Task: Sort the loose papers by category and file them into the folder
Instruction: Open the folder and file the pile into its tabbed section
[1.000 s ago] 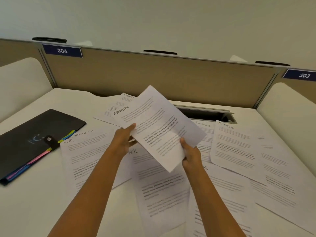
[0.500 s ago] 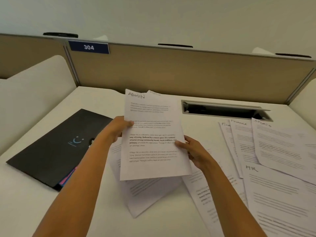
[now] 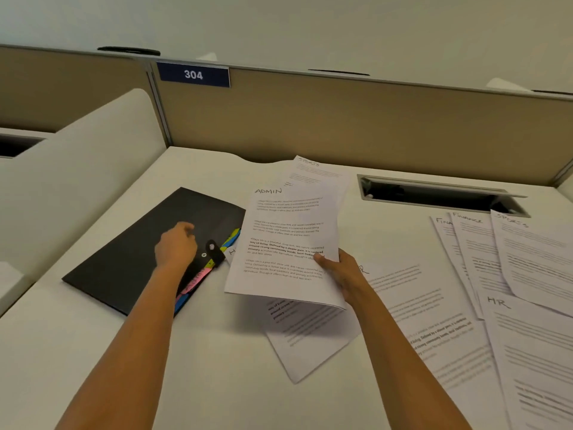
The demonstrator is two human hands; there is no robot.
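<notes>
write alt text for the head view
A person's right hand holds a sheet headed ADMIN above a white desk, while the left hand is over a black folder with coloured tabs. More printed papers lie spread to the right.

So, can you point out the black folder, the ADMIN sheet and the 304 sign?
Folder (image 3: 117, 262): head view, on its bare black cover.
ADMIN sheet (image 3: 288, 231): head view, on the middle of the printed page.
304 sign (image 3: 193, 75): head view, on the white number.
</notes>
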